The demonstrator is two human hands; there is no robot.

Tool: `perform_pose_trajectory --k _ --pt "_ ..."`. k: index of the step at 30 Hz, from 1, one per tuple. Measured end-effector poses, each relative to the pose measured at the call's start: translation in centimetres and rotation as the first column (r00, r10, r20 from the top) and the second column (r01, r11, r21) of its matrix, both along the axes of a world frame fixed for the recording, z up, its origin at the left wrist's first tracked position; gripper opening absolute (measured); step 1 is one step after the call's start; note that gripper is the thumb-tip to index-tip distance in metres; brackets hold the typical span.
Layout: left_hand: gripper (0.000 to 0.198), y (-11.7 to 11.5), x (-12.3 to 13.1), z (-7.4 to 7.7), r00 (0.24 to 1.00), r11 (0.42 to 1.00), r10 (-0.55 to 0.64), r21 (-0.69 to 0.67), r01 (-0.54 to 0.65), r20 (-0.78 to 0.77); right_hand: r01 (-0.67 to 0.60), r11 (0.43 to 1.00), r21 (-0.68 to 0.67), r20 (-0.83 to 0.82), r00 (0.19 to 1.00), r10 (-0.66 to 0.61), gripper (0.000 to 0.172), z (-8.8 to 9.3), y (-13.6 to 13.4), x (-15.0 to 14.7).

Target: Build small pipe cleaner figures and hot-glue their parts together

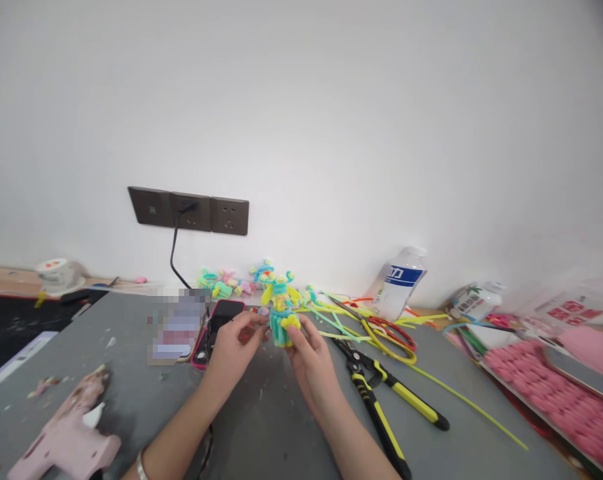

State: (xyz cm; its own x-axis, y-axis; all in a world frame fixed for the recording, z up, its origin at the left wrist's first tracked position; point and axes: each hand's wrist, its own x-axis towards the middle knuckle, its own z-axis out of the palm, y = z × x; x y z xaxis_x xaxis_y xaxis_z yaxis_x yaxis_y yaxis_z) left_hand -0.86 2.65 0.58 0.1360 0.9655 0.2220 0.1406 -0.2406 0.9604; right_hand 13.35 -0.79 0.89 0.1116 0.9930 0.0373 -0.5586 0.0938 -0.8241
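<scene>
A small pipe-cleaner doll (280, 319), teal with yellow arms and a yellow flower, stands upright between my two hands. My right hand (308, 347) is closed on its lower right side, thumb by the yellow flower. On the other side, my left hand (241, 333) has its thumb and fingers pinched together at the edge of the teal skirt. Whatever may be between those fingertips is too small to make out. Behind the doll, more colourful pipe-cleaner dolls (222, 287) lie along the wall.
Yellow-and-black pliers (376, 380), scissors (391, 337) and loose pipe cleaners (461, 393) lie to the right, near a bottle (401, 283). A pink glue gun (64, 440) is at front left. Phones (226, 310) lie beyond my left hand; pink woven material (551, 387) sits far right.
</scene>
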Motion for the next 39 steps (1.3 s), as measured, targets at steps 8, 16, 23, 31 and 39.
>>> perform_pose_trajectory --k 8,16,23,31,39 --pt "0.023 0.0 0.2 0.4 0.991 0.988 -0.103 -0.105 0.112 0.084 -0.048 0.999 0.009 -0.044 0.998 0.048 0.03 0.3 0.0 0.6" --pt "0.023 -0.1 0.1 0.9 0.966 0.964 -0.233 -0.103 0.245 0.111 -0.162 0.987 -0.02 -0.015 0.987 0.162 0.028 0.6 0.0 2.0" --pt "0.026 0.2 -0.4 0.7 0.927 0.929 -0.337 -0.1 0.356 0.165 -0.216 0.973 -0.078 -0.047 0.976 0.213 0.035 1.1 -0.2 2.2" --pt "0.018 0.1 -0.8 1.1 0.959 0.965 -0.259 -0.005 0.261 0.111 -0.258 0.958 -0.126 -0.174 0.956 0.235 0.041 1.7 -0.3 2.1" --pt "0.008 0.4 -1.1 1.0 0.991 0.978 -0.127 0.171 0.117 0.051 -0.294 0.948 -0.124 -0.248 0.934 0.257 0.038 1.9 -0.4 1.7"
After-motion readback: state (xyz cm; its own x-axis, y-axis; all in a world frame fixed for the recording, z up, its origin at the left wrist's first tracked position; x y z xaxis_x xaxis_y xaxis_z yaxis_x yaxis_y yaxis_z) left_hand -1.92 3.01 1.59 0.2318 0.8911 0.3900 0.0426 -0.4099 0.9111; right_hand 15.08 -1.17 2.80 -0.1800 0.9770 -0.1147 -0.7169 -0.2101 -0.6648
